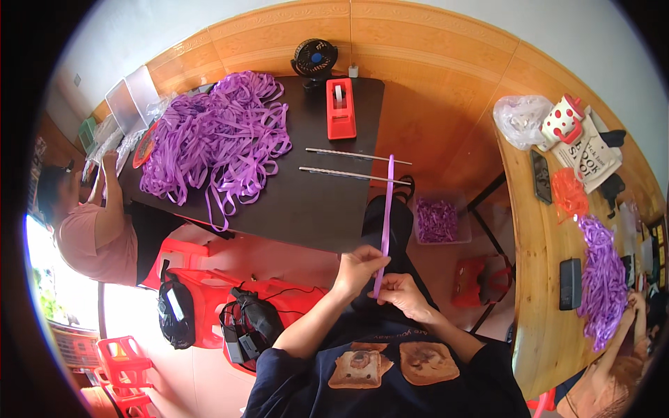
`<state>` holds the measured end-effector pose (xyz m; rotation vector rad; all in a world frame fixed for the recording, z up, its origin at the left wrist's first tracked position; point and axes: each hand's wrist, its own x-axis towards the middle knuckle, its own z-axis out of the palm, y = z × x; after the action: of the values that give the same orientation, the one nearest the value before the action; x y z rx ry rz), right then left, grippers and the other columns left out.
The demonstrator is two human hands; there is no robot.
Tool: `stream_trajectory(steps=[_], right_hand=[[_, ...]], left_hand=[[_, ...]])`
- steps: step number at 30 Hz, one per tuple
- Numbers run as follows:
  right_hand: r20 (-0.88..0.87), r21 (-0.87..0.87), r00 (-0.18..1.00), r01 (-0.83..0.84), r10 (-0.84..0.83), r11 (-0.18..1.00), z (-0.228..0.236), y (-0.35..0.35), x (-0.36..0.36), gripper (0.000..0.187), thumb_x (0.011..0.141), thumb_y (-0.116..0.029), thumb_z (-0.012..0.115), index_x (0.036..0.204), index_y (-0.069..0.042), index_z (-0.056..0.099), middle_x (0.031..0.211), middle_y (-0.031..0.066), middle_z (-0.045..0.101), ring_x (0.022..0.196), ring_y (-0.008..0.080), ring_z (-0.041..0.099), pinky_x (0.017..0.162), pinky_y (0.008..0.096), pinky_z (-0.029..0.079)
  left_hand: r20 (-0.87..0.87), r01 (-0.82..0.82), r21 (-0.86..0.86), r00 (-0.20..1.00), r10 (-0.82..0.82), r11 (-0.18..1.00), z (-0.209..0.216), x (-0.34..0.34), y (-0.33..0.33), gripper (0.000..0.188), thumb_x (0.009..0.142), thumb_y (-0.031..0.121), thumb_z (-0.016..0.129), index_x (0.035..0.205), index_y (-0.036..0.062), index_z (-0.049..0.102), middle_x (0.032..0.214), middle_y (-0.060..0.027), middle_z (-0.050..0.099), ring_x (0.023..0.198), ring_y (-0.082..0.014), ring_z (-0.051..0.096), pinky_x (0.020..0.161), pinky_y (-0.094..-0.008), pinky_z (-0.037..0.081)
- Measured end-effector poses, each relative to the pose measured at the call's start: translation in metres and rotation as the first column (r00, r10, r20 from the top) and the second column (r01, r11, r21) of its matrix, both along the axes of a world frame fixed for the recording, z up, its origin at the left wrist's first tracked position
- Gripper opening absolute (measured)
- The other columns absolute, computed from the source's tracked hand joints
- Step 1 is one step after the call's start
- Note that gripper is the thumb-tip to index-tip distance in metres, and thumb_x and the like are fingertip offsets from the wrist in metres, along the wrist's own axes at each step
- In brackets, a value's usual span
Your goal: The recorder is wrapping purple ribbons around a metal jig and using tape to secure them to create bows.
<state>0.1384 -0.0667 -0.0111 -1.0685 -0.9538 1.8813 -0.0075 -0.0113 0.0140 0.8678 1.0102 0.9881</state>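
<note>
Between my hands runs a narrow purple ribbon (387, 216), pulled fairly straight up to two thin metal chopsticks (341, 173). They lie side by side across the dark table's right edge, with their tips sticking out past it. At those tips the ribbon crosses the sticks; whether it is looped round them I cannot tell. My left hand (359, 270) pinches the ribbon lower down. Just below and to the right, my right hand (405, 296) has its fingers closed on the ribbon's near end. A large tangled heap of purple ribbon (216, 132) covers the table's left part.
A red tape dispenser (341, 111) and a black fan (315, 59) stand on the dark table (313, 216). Below its right side, a clear bin (437, 221) holds purple pieces. Another person works at left, another at the wooden table (533, 334) on the right. Red stools (125, 362) stand at left.
</note>
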Motion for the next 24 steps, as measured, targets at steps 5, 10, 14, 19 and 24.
stream_trajectory(steps=[5, 10, 14, 19, 24], right_hand=[[0.04, 0.003, 0.999, -0.016, 0.016, 1.0, -0.001, -0.003, -0.002, 0.01, 0.08, -0.003, 0.07, 0.088, 0.0, 0.066, 0.073, 0.0031, 0.064, 0.063, 0.0075, 0.057, 0.058, 0.0197, 0.044], [0.087, -0.011, 0.996, -0.007, 0.008, 1.0, 0.007, -0.005, -0.001, 0.008, 0.079, -0.007, 0.072, 0.083, -0.002, 0.066, 0.067, 0.0009, 0.062, 0.058, 0.0067, 0.056, 0.053, 0.0185, 0.039], [0.101, -0.067, 0.994, -0.042, 0.049, 0.997, 0.002, -0.006, 0.003, 0.012, 0.079, -0.013, 0.074, 0.08, -0.004, 0.066, 0.063, 0.0, 0.062, 0.055, 0.0061, 0.057, 0.049, 0.0178, 0.037], [0.098, -0.105, 0.993, -0.049, 0.059, 0.993, 0.003, -0.007, 0.003, 0.007, 0.081, -0.008, 0.07, 0.08, -0.002, 0.067, 0.07, 0.0026, 0.064, 0.06, 0.0085, 0.058, 0.055, 0.0198, 0.044], [0.113, -0.047, 0.993, -0.033, 0.038, 0.998, 0.005, -0.008, 0.0, 0.011, 0.08, -0.015, 0.073, 0.081, -0.006, 0.067, 0.062, -0.0013, 0.061, 0.054, 0.0047, 0.056, 0.047, 0.017, 0.035]], left_hand=[[-0.15, 0.067, 0.06, 0.987, -0.058, 0.996, -0.019, -0.007, -0.006, 0.008, 0.077, 0.003, 0.072, 0.074, -0.0012, 0.066, 0.061, -0.0013, 0.06, 0.05, -0.0049, 0.049, 0.045, -0.0184, 0.036], [-0.149, 0.083, 0.024, 0.986, -0.079, 0.996, -0.012, -0.018, -0.007, 0.008, 0.078, 0.004, 0.072, 0.075, -0.0016, 0.067, 0.062, -0.0023, 0.061, 0.05, -0.0054, 0.049, 0.045, -0.019, 0.037], [-0.119, 0.102, -0.029, 0.987, -0.105, 0.994, -0.006, -0.02, -0.013, 0.007, 0.078, 0.004, 0.072, 0.078, -0.0006, 0.067, 0.064, -0.0016, 0.061, 0.051, -0.0048, 0.05, 0.047, -0.0178, 0.038], [-0.068, 0.116, -0.043, 0.991, -0.118, 0.992, -0.011, -0.021, -0.015, 0.008, 0.079, 0.006, 0.072, 0.08, -0.0003, 0.068, 0.067, -0.0016, 0.062, 0.054, -0.0045, 0.051, 0.049, -0.0177, 0.039], [-0.144, 0.155, -0.02, 0.977, -0.156, 0.988, -0.005, -0.023, -0.01, 0.01, 0.079, 0.007, 0.073, 0.084, 0.0002, 0.068, 0.07, -0.0011, 0.064, 0.056, -0.0045, 0.052, 0.049, -0.017, 0.039]])
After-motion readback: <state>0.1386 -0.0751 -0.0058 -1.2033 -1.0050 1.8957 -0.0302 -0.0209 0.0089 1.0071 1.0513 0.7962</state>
